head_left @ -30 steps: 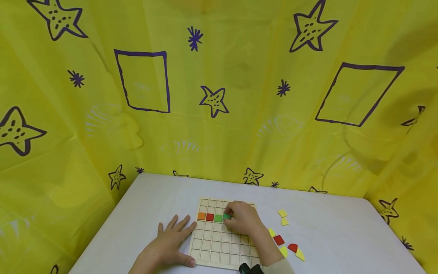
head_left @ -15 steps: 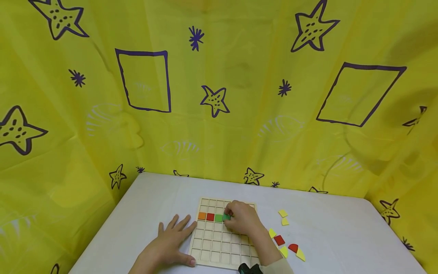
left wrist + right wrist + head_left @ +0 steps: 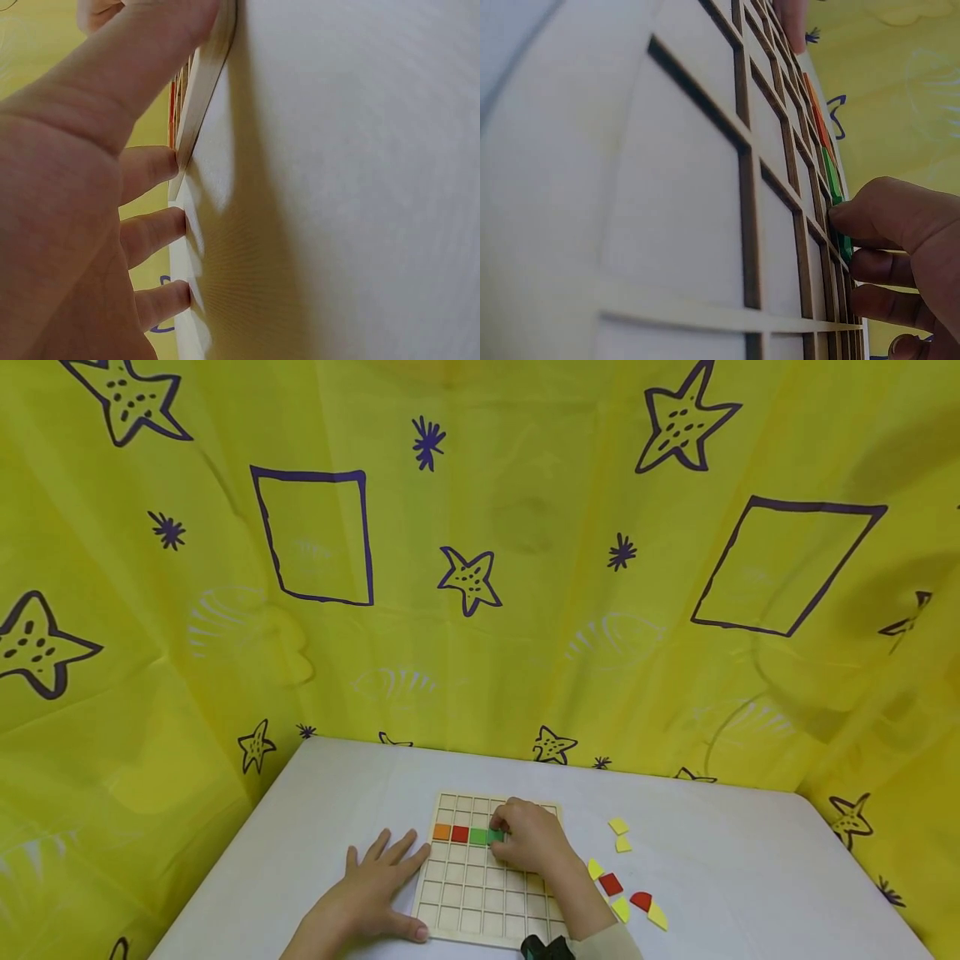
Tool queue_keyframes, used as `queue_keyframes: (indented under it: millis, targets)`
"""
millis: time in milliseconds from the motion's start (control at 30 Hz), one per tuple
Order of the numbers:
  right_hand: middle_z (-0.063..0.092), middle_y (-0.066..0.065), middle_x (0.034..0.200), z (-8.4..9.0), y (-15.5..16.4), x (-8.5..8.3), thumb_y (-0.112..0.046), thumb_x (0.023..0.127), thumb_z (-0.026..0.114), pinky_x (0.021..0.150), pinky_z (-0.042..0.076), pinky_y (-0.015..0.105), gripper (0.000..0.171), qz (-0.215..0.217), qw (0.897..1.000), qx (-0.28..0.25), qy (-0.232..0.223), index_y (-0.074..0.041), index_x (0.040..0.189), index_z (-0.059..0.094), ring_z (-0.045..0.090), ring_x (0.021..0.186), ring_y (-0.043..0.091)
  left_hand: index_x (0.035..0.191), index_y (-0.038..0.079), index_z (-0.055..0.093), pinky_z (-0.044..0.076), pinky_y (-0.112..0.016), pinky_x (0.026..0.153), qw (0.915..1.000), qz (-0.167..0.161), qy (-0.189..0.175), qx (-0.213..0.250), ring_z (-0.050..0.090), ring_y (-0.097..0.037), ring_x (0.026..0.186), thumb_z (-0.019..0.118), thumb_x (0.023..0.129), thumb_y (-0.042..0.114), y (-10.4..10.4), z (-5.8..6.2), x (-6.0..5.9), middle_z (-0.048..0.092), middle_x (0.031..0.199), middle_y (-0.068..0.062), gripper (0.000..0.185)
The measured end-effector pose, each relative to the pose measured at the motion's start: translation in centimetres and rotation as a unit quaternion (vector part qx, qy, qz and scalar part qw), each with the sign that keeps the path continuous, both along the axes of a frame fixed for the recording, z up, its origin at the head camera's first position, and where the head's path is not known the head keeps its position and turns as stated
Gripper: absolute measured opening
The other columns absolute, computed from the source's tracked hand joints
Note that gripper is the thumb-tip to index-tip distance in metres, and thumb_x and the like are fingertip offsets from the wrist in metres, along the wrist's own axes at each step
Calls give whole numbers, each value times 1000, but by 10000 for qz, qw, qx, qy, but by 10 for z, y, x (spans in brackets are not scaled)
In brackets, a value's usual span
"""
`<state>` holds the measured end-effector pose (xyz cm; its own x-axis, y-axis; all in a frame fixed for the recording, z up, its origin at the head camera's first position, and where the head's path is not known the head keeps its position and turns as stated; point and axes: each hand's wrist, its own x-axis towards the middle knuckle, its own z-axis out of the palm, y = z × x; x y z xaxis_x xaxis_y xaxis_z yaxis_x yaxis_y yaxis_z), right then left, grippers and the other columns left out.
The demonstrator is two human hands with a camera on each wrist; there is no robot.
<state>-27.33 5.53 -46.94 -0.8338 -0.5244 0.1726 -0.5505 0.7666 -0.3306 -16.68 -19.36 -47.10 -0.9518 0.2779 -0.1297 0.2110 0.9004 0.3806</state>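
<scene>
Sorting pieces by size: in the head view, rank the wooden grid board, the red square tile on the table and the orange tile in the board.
1. Wooden grid board, by far the largest.
2. Red square tile and orange tile look alike; unranked.

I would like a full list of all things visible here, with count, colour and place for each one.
wooden grid board: 1, pale wood, on the table near its front edge.
orange tile: 1, orange, in the board's third row, leftmost cell.
red tile: 1, red, next cell to the right.
light green tile: 1, light green, next cell again.
dark green tile: 1, dark green, fourth cell, under the fingertips.
loose pieces: about seven, yellow and red, on the table right of the board.
table: 1, white.
backdrop cloth: 1, yellow with purple stars and squares, behind.
left hand: flat on the table, touching the board's left edge.
right hand: pinching the dark green tile.
</scene>
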Motion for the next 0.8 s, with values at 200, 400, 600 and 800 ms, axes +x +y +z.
queue_keyframes:
  millis: [200,400,600,800]
  targets:
    - [59,-12,82,2,3,3,-21,68,63,65,45,25,20,6,10000,3,64,-22,88,68,51,71,4,139,28,32,-1,-74,92,10000,-8,16,24,9,-40,136,59,50,76,1,2,2,24,149,-4,105]
    - [59,-12,84,8,9,8,-21,68,63,65,45,27,25,-233,9996,56,143,-22,92,68,52,72,4,140,28,31,-1,-74,93,10000,3,-16,72,8,-39,137,59,50,75,1,3,1,23,149,-4,105]
    - [61,-13,89,8,10,10,-16,70,60,65,42,25,30,128,9998,-15,146,-27,96,69,53,75,5,140,28,31,-1,-74,93,10000,3,13,52,9,-40,136,58,51,76,1,5,3,23,149,-4,105]
    - [58,-12,84,3,9,13,-18,70,61,60,39,22,27,207,9994,180,202,-30,93,70,46,67,4,140,28,31,0,-74,94,10000,-27,91,21,9,-40,137,57,51,76,1,3,3,22,149,-4,104]
